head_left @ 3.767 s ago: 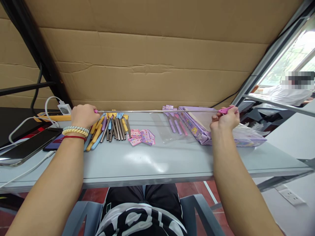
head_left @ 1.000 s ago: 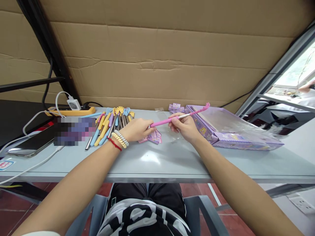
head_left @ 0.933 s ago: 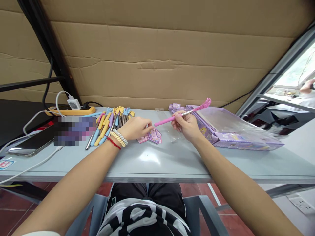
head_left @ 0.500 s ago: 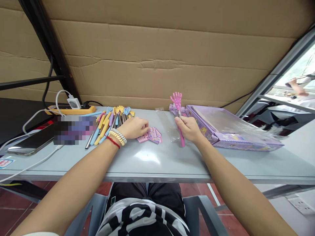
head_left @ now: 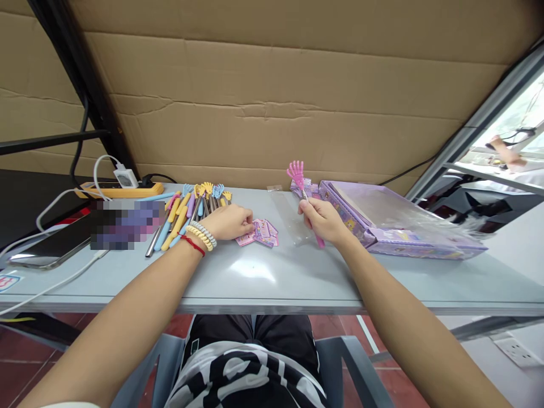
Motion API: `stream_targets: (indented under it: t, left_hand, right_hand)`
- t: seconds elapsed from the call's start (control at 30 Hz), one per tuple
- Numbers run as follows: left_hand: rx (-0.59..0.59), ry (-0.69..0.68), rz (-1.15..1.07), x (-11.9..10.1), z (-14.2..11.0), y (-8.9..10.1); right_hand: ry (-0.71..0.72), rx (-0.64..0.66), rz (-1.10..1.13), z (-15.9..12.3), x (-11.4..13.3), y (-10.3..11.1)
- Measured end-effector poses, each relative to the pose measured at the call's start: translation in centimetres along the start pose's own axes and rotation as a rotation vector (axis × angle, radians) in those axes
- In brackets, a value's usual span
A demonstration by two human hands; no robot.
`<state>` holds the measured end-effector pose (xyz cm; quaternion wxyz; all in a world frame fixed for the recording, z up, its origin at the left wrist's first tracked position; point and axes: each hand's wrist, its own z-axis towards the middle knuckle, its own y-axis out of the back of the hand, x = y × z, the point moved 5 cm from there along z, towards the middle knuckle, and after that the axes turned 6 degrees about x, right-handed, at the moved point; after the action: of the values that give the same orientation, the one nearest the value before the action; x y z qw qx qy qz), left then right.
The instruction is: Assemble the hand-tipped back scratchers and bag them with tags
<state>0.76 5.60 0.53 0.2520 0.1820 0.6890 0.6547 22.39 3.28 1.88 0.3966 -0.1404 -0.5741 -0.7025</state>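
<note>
My right hand [head_left: 323, 220] is closed around the handle of a pink back scratcher [head_left: 297, 174]. Its hand-shaped head points up and tilts to the left, with a metal shaft below the head. Over a loose pile of small pink and purple cards [head_left: 266, 232], my left hand [head_left: 232, 222] has its fingers curled and pinched at the left edge of a card. Just left of that hand lie several more back scratchers [head_left: 177, 220] in yellow, blue, purple and pink, partly hidden behind my wrist. A clear plastic sleeve [head_left: 289, 218] lies flat between the cards and my right hand.
On the right stands an open purple box [head_left: 419, 249] with clear film. Small purple packets [head_left: 306, 186] lie behind my right hand. A phone [head_left: 51, 243], white cables and a yellow power strip [head_left: 117, 191] are at left. A cardboard panel [head_left: 272, 113] rises behind the table.
The pink back scratcher has tilted, its head moving left and its handle end to the right within my right hand. My left hand stays at the cards.
</note>
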Motion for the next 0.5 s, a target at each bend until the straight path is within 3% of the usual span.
stream_targets:
  t: [0.27,0.5]
  left_hand:
    - [0.033,0.005,-0.005,0.08,0.15,-0.24]
    - [-0.032,-0.057,-0.002,-0.14,0.28,-0.29]
  right_hand:
    - [0.017,0.123,0.012,-0.02,0.07,-0.23]
    - [0.063,0.136,-0.285,0.32,-0.11,-0.5]
